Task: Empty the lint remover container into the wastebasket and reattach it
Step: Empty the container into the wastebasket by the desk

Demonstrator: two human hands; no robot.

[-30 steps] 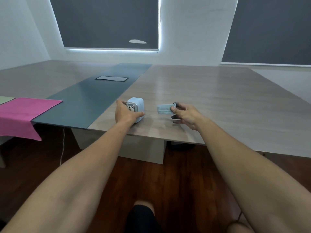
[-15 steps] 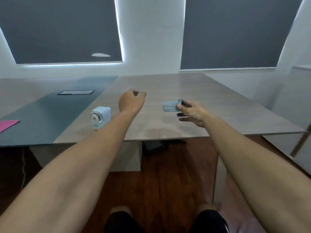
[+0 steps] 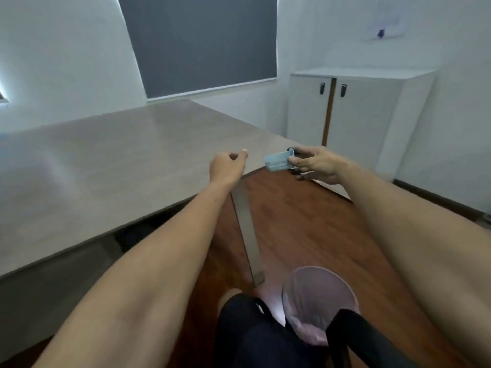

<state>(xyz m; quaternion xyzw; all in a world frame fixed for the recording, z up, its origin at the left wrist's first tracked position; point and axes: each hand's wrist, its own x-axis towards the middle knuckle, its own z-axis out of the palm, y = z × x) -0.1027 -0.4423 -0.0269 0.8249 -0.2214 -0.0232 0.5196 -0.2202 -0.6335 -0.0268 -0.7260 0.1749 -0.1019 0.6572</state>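
My right hand point(image 3: 316, 164) pinches the small pale blue lint container point(image 3: 278, 161) at its right end and holds it level in the air above the table's right corner. My left hand point(image 3: 227, 166) hovers just left of it, fingers loosely curled with nothing in them. A translucent pinkish wastebasket point(image 3: 318, 301) stands on the floor low in the view, between my legs, with some pale material at its bottom. The lint remover body is out of the picture.
The wooden table point(image 3: 106, 160) fills the left and middle, its corner near my hands. A white two-door cabinet point(image 3: 356, 115) stands against the right wall. Dark wooden floor lies around the wastebasket, and a table leg point(image 3: 248, 235) runs down beside it.
My view has swung right, away from the lint remover body, which my left hand released onto the table. The wastebasket and cabinet have come into view. My right hand still holds the container.
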